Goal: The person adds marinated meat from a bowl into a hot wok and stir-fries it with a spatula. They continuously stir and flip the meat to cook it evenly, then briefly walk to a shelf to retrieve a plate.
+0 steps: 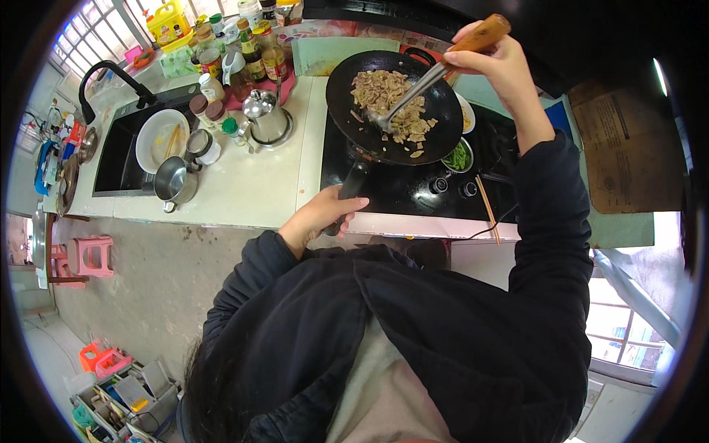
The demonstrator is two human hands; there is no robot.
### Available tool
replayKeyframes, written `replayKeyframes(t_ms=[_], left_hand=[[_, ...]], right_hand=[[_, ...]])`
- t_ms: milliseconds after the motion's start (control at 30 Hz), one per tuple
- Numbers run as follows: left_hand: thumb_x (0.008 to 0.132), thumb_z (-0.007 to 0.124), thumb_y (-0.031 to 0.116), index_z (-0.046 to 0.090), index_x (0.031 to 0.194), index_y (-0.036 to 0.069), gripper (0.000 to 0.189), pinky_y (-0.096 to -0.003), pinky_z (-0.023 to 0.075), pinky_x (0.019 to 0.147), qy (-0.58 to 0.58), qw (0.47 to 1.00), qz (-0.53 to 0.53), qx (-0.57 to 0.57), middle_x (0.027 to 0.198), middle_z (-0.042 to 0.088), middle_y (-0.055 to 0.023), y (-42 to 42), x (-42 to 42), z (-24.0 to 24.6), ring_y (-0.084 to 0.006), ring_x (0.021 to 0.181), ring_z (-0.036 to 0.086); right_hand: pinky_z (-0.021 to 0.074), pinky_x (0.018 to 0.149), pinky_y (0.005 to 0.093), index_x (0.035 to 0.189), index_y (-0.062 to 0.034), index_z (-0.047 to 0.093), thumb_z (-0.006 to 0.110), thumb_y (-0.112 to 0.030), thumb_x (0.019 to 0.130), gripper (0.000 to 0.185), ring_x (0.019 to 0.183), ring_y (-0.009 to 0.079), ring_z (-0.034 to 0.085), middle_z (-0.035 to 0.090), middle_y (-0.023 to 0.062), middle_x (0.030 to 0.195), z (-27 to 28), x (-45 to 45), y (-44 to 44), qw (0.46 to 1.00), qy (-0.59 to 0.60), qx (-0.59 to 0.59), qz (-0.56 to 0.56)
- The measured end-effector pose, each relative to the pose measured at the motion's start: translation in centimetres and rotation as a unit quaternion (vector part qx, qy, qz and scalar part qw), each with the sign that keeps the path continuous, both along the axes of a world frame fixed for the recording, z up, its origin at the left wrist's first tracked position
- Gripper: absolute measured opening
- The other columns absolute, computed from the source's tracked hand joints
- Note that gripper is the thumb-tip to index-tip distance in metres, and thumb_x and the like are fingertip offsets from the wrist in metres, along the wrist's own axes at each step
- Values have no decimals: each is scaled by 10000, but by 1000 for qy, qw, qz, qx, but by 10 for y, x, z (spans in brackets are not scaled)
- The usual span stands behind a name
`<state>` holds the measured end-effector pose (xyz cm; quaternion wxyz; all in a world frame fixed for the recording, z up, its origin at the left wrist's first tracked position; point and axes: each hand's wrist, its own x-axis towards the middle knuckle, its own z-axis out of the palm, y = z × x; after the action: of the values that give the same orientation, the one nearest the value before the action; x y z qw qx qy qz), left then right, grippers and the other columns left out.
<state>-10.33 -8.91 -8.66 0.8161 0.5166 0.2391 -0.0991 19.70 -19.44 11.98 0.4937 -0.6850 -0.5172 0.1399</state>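
Observation:
My left hand grips the black handle of a wok. The wok sits over the left side of a black gas stove. Sliced cooked meat lies spread in it, with some loose pieces toward the near side. From the upper right, my right hand holds a metal spatula by its wooden handle. The spatula's head is down among the meat slices, so its edge is partly hidden.
Right of the wok are a bowl of chopped greens, a white plate of food and chopsticks reaching past the counter's edge. Leftward stand a steel oil pot, seasoning bottles, a steel saucepan and a white basin at the sink.

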Motion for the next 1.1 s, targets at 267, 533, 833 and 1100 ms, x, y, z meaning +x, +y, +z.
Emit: replayKeyframes(t_ms=[267,533,833,1100], left_hand=[[931,699,239,503,846,53,283,-265,445,407,17,1000,5,14,629,525,0,-1,1,3,-116,462,533],[929,697,238,503,870,39,284,-277,454,410,7,1000,-6,10,632,531,-8,2,2,-5,-130,469,550],[921,714,248,491,882,28,315,-279,459,419,9,1000,-3,6,640,535,-13,2,1,-5,-133,468,545],[925,704,240,501,881,29,296,-280,461,412,6,1000,-8,-2,642,531,-14,3,2,-7,-134,466,544]], right_hand=[[533,750,257,964,-30,662,851,-144,774,292,827,96,661,704,21,900,-79,-33,32,975,-139,91,-147],[574,676,247,915,-8,647,856,-123,763,282,762,133,690,684,64,835,-38,-5,-2,960,-52,159,-224],[544,680,331,862,-53,682,829,-286,717,311,706,230,704,721,81,778,-81,-24,75,919,-231,159,-276],[492,465,241,707,-48,498,784,-15,761,293,557,126,615,576,44,642,-90,1,-62,911,-28,258,-319]])
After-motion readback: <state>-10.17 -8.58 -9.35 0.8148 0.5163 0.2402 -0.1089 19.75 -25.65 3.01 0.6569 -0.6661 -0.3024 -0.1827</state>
